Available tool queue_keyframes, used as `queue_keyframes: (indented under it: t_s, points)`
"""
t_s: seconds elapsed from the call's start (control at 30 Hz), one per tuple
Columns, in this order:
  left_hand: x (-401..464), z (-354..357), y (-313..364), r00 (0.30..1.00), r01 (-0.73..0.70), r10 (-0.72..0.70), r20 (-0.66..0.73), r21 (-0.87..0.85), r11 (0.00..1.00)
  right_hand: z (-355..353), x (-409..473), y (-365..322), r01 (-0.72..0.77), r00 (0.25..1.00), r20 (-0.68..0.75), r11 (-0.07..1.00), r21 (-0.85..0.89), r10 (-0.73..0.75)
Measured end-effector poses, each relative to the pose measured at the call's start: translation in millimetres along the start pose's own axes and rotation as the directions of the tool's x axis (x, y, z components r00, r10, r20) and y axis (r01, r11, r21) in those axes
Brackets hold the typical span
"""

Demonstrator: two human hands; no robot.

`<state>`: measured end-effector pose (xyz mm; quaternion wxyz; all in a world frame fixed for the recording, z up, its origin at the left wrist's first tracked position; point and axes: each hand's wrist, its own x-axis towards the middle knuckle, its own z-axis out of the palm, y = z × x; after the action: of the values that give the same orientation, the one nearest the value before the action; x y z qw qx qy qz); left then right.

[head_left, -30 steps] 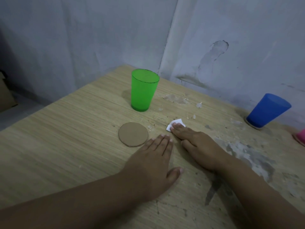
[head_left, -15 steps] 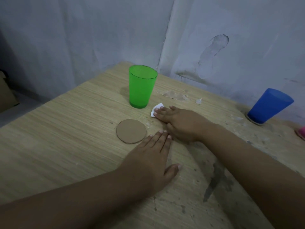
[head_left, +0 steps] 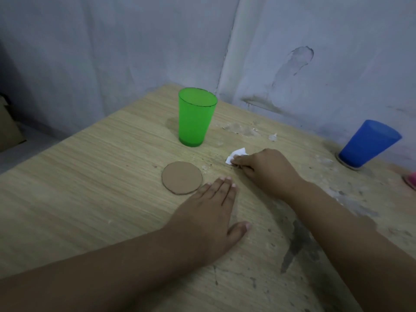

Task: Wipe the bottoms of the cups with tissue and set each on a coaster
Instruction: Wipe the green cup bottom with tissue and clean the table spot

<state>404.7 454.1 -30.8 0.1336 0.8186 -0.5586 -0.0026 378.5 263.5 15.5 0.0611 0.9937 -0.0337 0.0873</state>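
Observation:
A green cup stands upright on the bare wooden table, near the far corner. In front of it lies a round brown cardboard coaster with nothing on it. My right hand is to the right of the coaster, fingers curled and pinched on a small white tissue that sticks out past the fingertips. My left hand lies flat, palm down, fingertips just right of the coaster's near edge. A blue cup stands on another coaster at the far right.
A pink object shows at the right edge. Flaked paint and stains mark the table's right half. Grey walls meet at the corner right behind the table. The table's left edge drops to the floor, where a cardboard piece stands.
My right hand slid the tissue toward the green cup, then drew back to the right and curled its fingers onto the tissue. My left hand stayed flat.

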Motion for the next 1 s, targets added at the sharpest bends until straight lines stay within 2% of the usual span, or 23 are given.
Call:
queue_keyframes:
  t_s: [0.1, 0.2, 0.23, 0.3, 0.33, 0.37, 0.43, 0.6, 0.73, 0.8, 0.87, 1.0]
  points:
    - [0.7, 0.7, -0.4, 1.000, 0.000, 0.000, 0.017, 0.003, 1.000, -0.4, -13.0, -6.4, -0.030, 0.999, -0.022, 0.999, 0.046, 0.031]
    - [1.0, 0.3, -0.1, 0.999, 0.005, -0.005, 0.033, 0.006, 1.000, -5.4, -11.4, -1.7, -0.160, 0.981, -0.050, 0.930, 0.331, 0.187]
    - [1.2, -0.1, -0.1, 0.999, 0.005, -0.005, 0.042, 0.004, 1.000, -9.5, -8.7, 3.0, -0.219, 0.960, -0.056, 0.861, 0.458, 0.274]
    - [1.3, -1.1, -0.6, 0.998, 0.005, -0.004, 0.063, -0.003, 1.000, -18.8, -6.3, 12.6, -0.301, 0.891, -0.036, 0.648, 0.700, 0.453]
    - [1.5, -1.4, -0.7, 0.998, 0.004, -0.003, 0.068, -0.005, 1.000, -22.0, -6.4, 17.2, -0.323, 0.854, -0.015, 0.553, 0.768, 0.520]
    - [1.4, -1.7, -0.7, 0.997, 0.003, -0.002, 0.071, -0.006, 1.000, -24.4, -7.6, 19.7, -0.348, 0.830, -0.002, 0.520, 0.780, 0.558]
    - [1.3, -2.2, -0.7, 0.997, 0.001, -0.001, 0.076, -0.005, 1.000, -24.6, -12.3, 21.0, -0.377, 0.835, -0.016, 0.595, 0.710, 0.549]
    - [0.6, -1.6, 0.5, 0.999, 0.005, -0.004, 0.054, -0.006, 1.000, -13.6, -24.3, 5.5, -0.351, 0.928, 0.047, 0.821, 0.450, 0.371]
    - [0.5, -1.1, 0.5, 0.999, 0.003, -0.002, 0.042, -0.001, 1.000, -9.5, -30.9, -16.1, -0.187, 0.973, -0.058, 0.913, 0.362, 0.222]
    - [0.7, -0.8, 1.0, 0.999, 0.000, 0.000, 0.036, 0.003, 1.000, -8.4, -32.1, -21.8, -0.135, 0.982, -0.081, 0.939, 0.315, 0.168]
    - [1.4, -1.3, 1.1, 0.999, -0.002, 0.002, 0.037, 0.002, 1.000, -10.2, -29.9, -21.7, -0.102, 0.984, -0.103, 0.934, 0.341, 0.145]
    - [5.6, -3.0, -1.4, 0.999, -0.002, 0.003, 0.046, -0.021, 1.000, -7.3, -25.3, -30.9, -0.135, 0.971, -0.136, 0.918, 0.372, 0.198]
